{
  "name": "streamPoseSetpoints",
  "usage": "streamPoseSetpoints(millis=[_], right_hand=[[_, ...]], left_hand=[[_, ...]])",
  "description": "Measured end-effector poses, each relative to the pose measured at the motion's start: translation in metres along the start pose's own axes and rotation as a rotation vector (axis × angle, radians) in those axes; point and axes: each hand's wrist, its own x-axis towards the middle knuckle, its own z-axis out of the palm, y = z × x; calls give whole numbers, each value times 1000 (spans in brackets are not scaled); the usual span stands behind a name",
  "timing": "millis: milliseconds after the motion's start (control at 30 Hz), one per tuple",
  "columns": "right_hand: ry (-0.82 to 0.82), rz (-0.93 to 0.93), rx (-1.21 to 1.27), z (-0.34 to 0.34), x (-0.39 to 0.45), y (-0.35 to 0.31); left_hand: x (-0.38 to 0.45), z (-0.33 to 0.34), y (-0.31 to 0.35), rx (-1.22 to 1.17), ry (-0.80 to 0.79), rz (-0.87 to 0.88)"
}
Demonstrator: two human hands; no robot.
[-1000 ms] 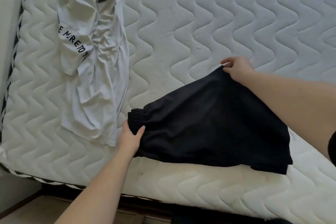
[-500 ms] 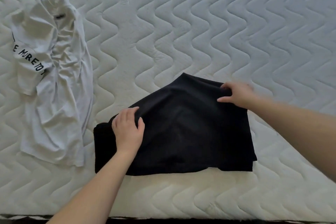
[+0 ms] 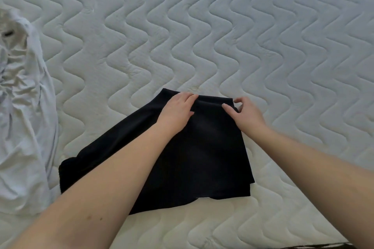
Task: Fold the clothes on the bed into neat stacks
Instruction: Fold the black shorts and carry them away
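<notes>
A soft, limp black garment point(image 3: 182, 157) is spread at lower centre on the mattress point(image 3: 263, 46). Its far edge is pressed by the left hand point(image 3: 178, 110) and apparently pinched by the right hand point(image 3: 245, 112); corners are best gripped.

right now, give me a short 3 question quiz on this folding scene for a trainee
1. True or false: both hands are on the black garment.
2. Which item lies crumpled at the left edge of the mattress? A) white shirt B) blue towel C) grey sock
3. Fill in: the right hand pinches the far right ____ of the black garment.

Key:
1. True: the left hand presses on its far edge, and the right hand's grip is at the corner.
2. A, the white shirt.
3. corner
</notes>
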Motion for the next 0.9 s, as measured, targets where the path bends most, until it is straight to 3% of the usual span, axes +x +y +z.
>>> streamPoseSetpoints(millis=[100, 200, 367, 500, 600, 700, 800, 900], right_hand=[[-35, -4, 198, 4, -2, 3], [-151, 7, 539, 6, -6, 4], [-173, 58, 896, 2, -2, 6], [-156, 143, 1117, -3, 4, 9], [-130, 185, 1000, -4, 11, 12], [-100, 118, 618, -6, 14, 12], [-138, -53, 261, -11, 17, 4], [-235, 4, 259, -14, 22, -9]], left_hand=[[20, -4, 3, 156, -132, 42], [26, -7, 5, 140, -176, 65], [21, -9, 7, 34, -159, 102], [14, -7, 11, 15, -56, 92], [10, -7, 9, 46, 111, 104], [8, -4, 7, 73, 312, 188], [5, 0, 7, 94, 284, 232], [4, 1, 3, 102, 198, 159]])
